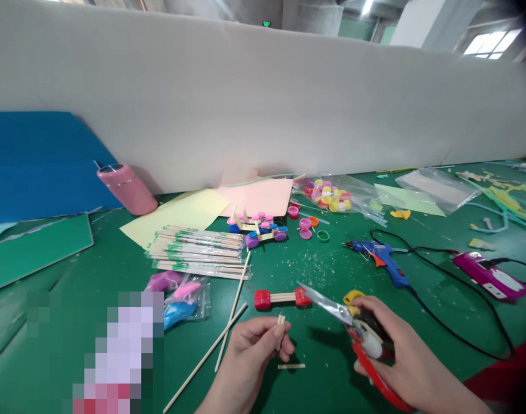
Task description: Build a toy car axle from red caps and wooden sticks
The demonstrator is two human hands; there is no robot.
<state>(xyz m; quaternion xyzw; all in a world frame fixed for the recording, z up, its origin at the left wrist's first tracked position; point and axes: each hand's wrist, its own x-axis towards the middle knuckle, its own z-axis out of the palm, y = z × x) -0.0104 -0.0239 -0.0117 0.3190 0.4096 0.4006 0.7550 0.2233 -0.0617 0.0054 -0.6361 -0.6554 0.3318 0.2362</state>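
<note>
My left hand is closed, pinching a few short pieces of wooden stick upright between thumb and fingers. Red-handled scissors are in my right hand, their blades pointing up and left toward the other hand, without touching the sticks. Beside the right fingers shows a yellow piece; what it is I cannot make out. One short cut stick lies on the green table just right of my left hand. Beyond the hands rests a bundle of short sticks with red lumps at both ends.
Two long sticks cross at left. Wrapped chopsticks and bagged coloured clay lie behind them. A blue glue gun with a trailing black cord sits at right, near a purple device. A pink bottle stands tilted-looking far left.
</note>
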